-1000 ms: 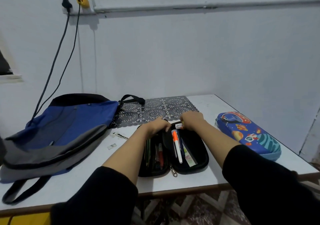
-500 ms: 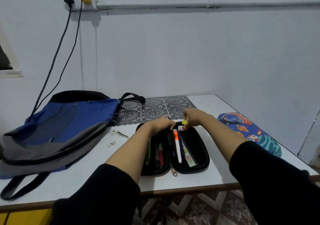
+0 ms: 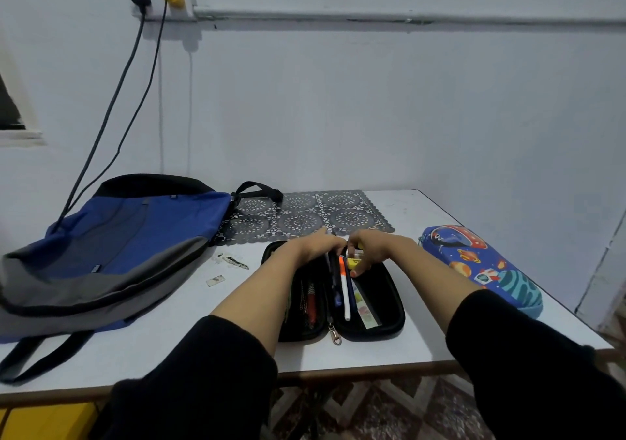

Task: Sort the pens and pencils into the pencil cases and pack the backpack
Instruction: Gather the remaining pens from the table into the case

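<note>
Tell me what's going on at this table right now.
A person is working with both hands at the far end of an open black pencil case on the white table. The right hand pinches a small yellow item over the case. The left hand is beside it, its grip unclear. Pens and a ruler lie inside. A closed space-print case sits to the right, and the blue and grey backpack lies to the left.
</note>
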